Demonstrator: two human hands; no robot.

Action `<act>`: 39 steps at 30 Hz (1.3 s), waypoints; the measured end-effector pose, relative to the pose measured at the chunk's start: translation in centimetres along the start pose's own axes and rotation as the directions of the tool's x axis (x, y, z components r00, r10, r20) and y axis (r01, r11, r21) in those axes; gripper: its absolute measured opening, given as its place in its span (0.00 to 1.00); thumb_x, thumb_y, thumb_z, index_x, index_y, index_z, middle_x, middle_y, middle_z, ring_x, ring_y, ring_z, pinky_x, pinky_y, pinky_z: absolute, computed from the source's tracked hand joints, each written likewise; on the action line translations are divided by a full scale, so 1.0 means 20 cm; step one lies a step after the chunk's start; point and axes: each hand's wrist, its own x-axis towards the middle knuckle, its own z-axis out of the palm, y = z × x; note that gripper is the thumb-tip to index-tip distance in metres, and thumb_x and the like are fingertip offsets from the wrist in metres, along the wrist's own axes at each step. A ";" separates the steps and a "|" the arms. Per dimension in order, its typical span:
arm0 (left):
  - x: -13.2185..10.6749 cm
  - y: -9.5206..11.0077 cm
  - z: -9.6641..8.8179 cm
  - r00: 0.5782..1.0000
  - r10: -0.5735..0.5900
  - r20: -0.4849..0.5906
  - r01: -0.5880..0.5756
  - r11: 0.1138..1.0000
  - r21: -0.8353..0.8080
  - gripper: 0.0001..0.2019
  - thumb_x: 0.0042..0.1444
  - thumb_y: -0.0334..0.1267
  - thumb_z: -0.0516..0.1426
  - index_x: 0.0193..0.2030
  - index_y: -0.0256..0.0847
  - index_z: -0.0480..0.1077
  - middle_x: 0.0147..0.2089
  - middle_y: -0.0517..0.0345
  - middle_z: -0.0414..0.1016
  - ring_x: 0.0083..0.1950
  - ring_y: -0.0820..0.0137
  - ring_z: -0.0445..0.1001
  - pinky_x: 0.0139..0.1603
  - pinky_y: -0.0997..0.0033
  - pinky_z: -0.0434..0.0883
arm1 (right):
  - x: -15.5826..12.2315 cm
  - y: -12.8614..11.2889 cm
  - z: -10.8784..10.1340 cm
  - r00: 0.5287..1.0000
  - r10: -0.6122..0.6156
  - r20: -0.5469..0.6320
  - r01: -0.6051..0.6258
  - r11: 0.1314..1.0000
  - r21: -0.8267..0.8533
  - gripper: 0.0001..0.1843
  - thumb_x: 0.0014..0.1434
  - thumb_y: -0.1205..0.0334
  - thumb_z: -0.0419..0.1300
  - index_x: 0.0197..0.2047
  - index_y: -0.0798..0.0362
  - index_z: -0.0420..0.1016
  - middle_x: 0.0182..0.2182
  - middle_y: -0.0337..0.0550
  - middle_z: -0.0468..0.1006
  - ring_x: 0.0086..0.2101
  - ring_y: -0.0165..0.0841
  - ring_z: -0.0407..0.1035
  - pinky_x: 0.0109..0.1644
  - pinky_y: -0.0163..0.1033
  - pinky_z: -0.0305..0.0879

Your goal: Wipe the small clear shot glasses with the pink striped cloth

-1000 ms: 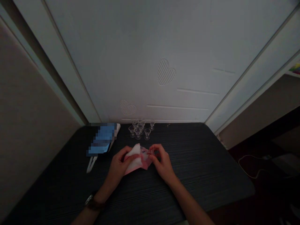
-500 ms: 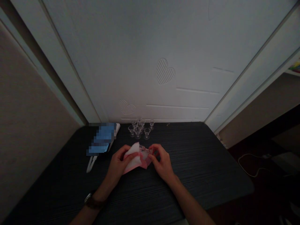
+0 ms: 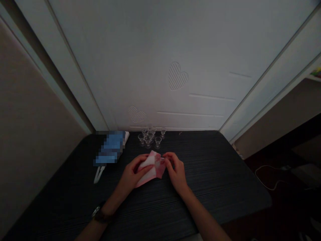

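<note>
My left hand (image 3: 136, 170) is closed on a pink and white cloth (image 3: 149, 172), thumb on top. The cloth is folded around part of a small clear glass (image 3: 162, 158), so most of its bowl is hidden. My right hand (image 3: 175, 165) pinches the glass at its right end between thumb and fingers. Just beyond my hands, several small clear stemmed glasses (image 3: 147, 140) stand upright in a cluster. One more glass (image 3: 157, 142) stands at the cluster's front right.
To the left, a blurred blue-screened device (image 3: 110, 149) rests on a white stand (image 3: 99, 174). The dark wood-grained table (image 3: 213, 174) meets a white panel (image 3: 150, 67) with embossed hearts at the back. A white cable (image 3: 265, 184) lies lower down at the right.
The cloth now covers more of the glass, and my left hand has shifted slightly right with it. My right hand stays at the glass's end, moved a little right.
</note>
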 end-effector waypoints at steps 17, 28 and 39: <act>-0.01 0.06 -0.01 0.997 -0.073 -0.014 0.070 0.987 -0.147 0.09 0.52 0.40 0.56 0.39 0.40 0.66 0.44 0.54 0.71 0.47 0.64 0.71 0.44 0.70 0.69 | -0.02 0.01 0.00 0.986 -0.154 0.061 0.159 0.983 -0.088 0.12 0.58 0.63 0.55 0.47 0.50 0.67 0.38 0.44 0.72 0.38 0.35 0.66 0.42 0.39 0.62; -0.01 0.00 -0.02 0.987 -0.150 -0.049 0.140 0.974 -0.176 0.16 0.47 0.44 0.61 0.41 0.38 0.72 0.48 0.50 0.76 0.46 0.61 0.74 0.44 0.67 0.71 | -0.03 0.01 0.00 0.983 -0.177 0.041 0.180 0.980 -0.089 0.11 0.58 0.63 0.56 0.45 0.51 0.67 0.36 0.42 0.71 0.36 0.33 0.65 0.39 0.37 0.63; -0.01 0.01 -0.02 0.973 -0.222 -0.062 0.205 0.958 -0.202 0.20 0.45 0.44 0.62 0.44 0.38 0.74 0.45 0.50 0.78 0.43 0.60 0.76 0.38 0.68 0.73 | -0.04 0.01 0.00 0.982 -0.167 0.083 0.175 0.979 -0.105 0.09 0.58 0.60 0.56 0.42 0.52 0.65 0.32 0.40 0.70 0.32 0.31 0.64 0.37 0.35 0.61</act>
